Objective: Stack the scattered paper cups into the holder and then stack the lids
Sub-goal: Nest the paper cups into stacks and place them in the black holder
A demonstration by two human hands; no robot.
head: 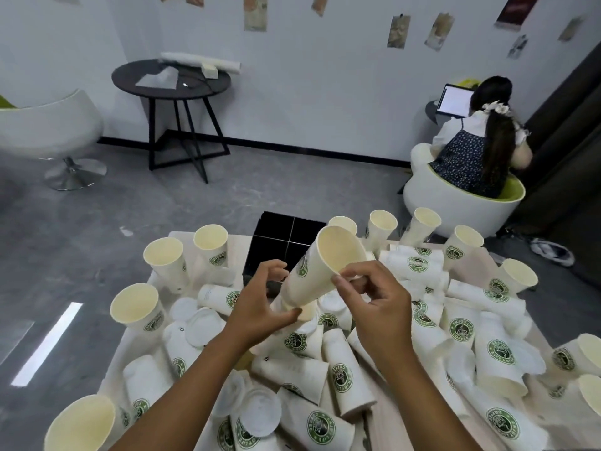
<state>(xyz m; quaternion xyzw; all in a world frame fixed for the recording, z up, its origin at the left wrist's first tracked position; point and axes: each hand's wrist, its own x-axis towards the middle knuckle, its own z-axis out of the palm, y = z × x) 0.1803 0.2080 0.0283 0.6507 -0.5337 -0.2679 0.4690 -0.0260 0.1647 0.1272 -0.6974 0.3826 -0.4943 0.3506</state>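
At frame centre both the left hand and right hand are gripping a tilted paper cup, seemingly still cup-stacking, needing lowering into the black holder behind.

A light wooden table carries a heap of white paper cups with green logos, some upright, most lying on their sides below and to the right of the grip. Translucent lids lie left of and below the grip. A black divided holder stands just behind it.
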